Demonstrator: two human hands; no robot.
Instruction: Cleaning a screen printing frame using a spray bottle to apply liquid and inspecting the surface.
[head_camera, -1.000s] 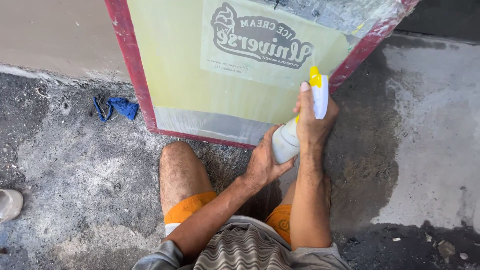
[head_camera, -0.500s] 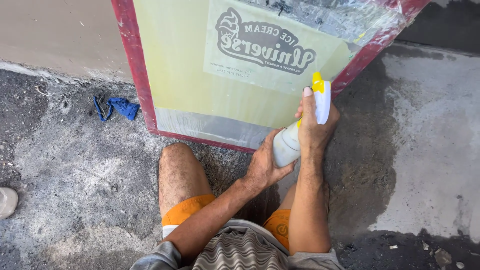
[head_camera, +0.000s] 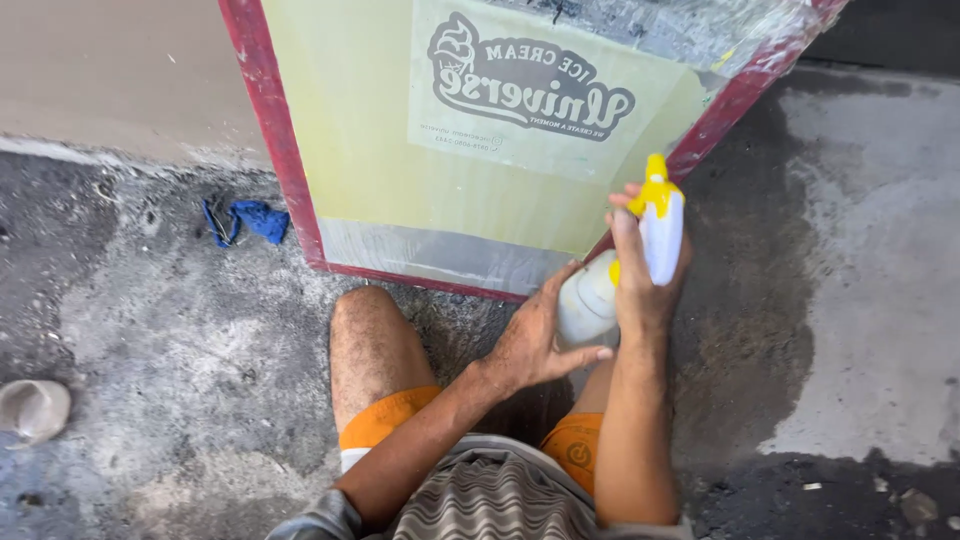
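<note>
Both your hands hold the spray bottle (head_camera: 590, 300) before the screen frame (head_camera: 290, 190): right hand (head_camera: 645, 290) on trigger, left hand (head_camera: 530, 345) cupping base. Mesh looks partly wet; rag (head_camera: 250, 218) left of frame unused.

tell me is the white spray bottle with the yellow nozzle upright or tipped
Tipped. The white plastic spray bottle leans, yellow nozzle toward the red-framed screen; the left hand cups its base, the right hand holds its head.

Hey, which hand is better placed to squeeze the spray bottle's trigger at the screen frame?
The right hand: it grips the spray bottle at its yellow-and-white head, aimed toward the red-framed screen. The left hand only cups the bottle's body.
</note>
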